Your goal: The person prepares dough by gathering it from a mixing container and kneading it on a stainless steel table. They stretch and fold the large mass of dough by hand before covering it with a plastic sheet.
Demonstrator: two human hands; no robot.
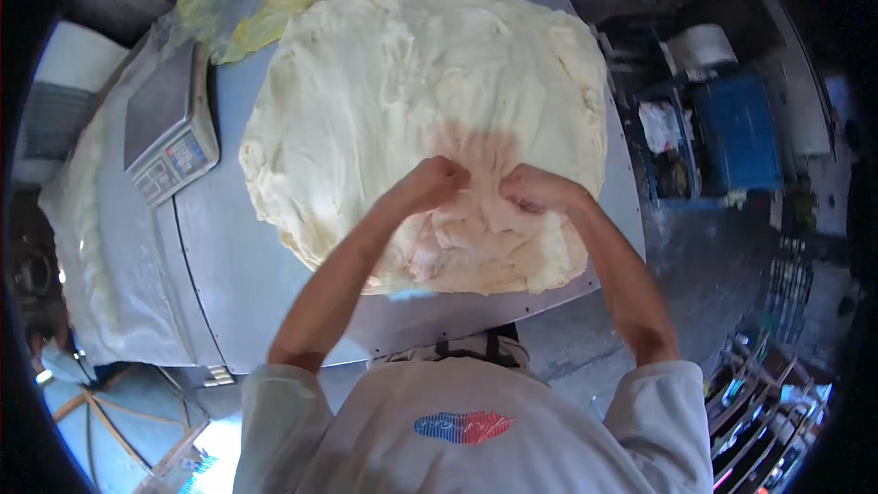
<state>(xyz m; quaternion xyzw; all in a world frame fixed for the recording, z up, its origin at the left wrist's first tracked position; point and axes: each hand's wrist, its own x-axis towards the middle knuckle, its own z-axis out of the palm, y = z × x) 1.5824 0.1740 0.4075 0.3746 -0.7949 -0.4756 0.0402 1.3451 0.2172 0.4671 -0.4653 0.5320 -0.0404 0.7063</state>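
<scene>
Where the large, pale dough (366, 101) spreads over the tabletop (229, 247) in front of you, your left hand (437, 181) and right hand (540, 190) are curled into fists above its near half, a small gap between them. Whether either fist pinches dough cannot be told. Below your knuckles the surface is folded and lumpy. To your left sits a scale (169, 123), near the dough's edge.

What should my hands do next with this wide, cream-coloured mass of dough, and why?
Perhaps press your curled left hand and right hand down into the near part of the dough: it looks folded and lumpy there, and both hands are close.
</scene>
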